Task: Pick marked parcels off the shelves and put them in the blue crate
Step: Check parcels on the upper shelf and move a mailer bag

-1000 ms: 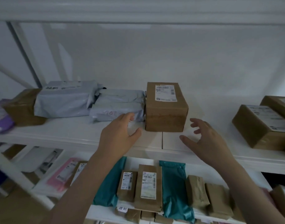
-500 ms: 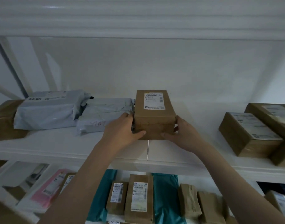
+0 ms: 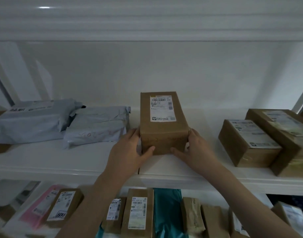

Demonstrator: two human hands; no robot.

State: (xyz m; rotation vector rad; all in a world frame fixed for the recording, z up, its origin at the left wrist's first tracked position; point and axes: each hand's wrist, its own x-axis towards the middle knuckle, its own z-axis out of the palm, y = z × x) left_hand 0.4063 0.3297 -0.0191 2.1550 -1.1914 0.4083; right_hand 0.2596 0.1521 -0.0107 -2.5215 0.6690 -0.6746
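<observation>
A brown cardboard box [image 3: 161,127] with a white shipping label on top stands on the white upper shelf [image 3: 65,162], at the middle. Faint handwriting shows on its front face. My left hand [image 3: 128,152] grips its left side, thumb on the front lower edge. My right hand [image 3: 195,150] grips its right side in the same way. The blue crate is not in view.
Two grey poly mailers [image 3: 95,126] lie left of the box. Two brown taped boxes [image 3: 246,141] sit at the right. The lower shelf holds several brown parcels [image 3: 138,212], a teal mailer [image 3: 167,213] and a pink mailer [image 3: 39,206].
My hands went from hovering open in front of the shelf to closing on both sides of the brown box. The view has moved closer to the shelf.
</observation>
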